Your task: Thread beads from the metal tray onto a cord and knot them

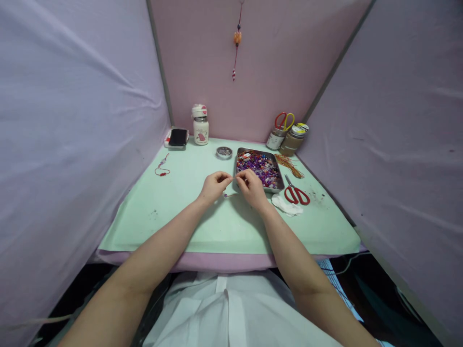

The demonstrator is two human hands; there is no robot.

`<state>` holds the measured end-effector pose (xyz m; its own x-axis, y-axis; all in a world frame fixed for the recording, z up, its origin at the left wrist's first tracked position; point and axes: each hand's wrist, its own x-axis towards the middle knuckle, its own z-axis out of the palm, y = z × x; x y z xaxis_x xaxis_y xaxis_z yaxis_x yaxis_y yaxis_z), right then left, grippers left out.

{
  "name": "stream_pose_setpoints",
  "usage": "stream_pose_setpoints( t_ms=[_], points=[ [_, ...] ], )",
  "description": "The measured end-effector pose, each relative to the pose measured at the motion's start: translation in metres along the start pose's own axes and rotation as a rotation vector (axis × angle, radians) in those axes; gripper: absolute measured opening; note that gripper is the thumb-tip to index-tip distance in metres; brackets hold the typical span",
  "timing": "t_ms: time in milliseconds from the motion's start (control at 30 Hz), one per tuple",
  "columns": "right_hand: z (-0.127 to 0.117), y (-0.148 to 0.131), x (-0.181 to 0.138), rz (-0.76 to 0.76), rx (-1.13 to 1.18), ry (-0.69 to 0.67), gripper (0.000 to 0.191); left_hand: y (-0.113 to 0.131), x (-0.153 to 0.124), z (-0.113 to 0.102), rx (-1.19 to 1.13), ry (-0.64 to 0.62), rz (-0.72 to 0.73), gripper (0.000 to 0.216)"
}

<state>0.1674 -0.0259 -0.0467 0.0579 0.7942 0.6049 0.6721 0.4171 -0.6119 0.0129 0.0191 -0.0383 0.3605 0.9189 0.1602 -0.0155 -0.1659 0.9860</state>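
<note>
In the head view my left hand [216, 186] and my right hand [252, 187] meet above the middle of the table, fingertips pinched and almost touching. Between them seems to run a thin cord, too fine to make out clearly. Just below, a small purple bead [225, 195] shows with a short stretch of brownish cord [232, 194]. Partly behind my right hand lies a metal tray [283, 187], filled with mixed purple, clear and orange beads [261, 166].
Red-handled scissors [296, 195] and a crumpled white tissue [287, 206] lie right of my hands. Behind are a cord bundle [290, 165], jars [292, 142], a round tin [224, 153], a bottle [201, 127] and a black pad [178, 138]. A red beaded string [162, 168] lies left.
</note>
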Motion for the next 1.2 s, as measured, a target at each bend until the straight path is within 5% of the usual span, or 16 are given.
stream_pose_setpoints(
  t_ms=[167, 333, 567, 1200],
  points=[
    [-0.031, 0.014, 0.022, 0.084, -0.169, 0.106, 0.016, 0.0, 0.0, 0.0, 0.041, 0.022, -0.024, 0.022],
    [-0.046, 0.039, 0.05, 0.172, -0.429, -0.147, 0.014, -0.001, 0.0, 0.0, 0.081, 0.012, -0.019, 0.021],
    [-0.027, 0.048, 0.067, 0.247, -0.675, -0.506, 0.017, -0.006, 0.002, -0.001, 0.093, 0.003, -0.02, 0.02],
    [-0.007, 0.046, 0.077, 0.357, -0.823, -0.592, 0.019, -0.008, 0.002, -0.002, 0.101, 0.02, -0.006, 0.018]
  ],
)
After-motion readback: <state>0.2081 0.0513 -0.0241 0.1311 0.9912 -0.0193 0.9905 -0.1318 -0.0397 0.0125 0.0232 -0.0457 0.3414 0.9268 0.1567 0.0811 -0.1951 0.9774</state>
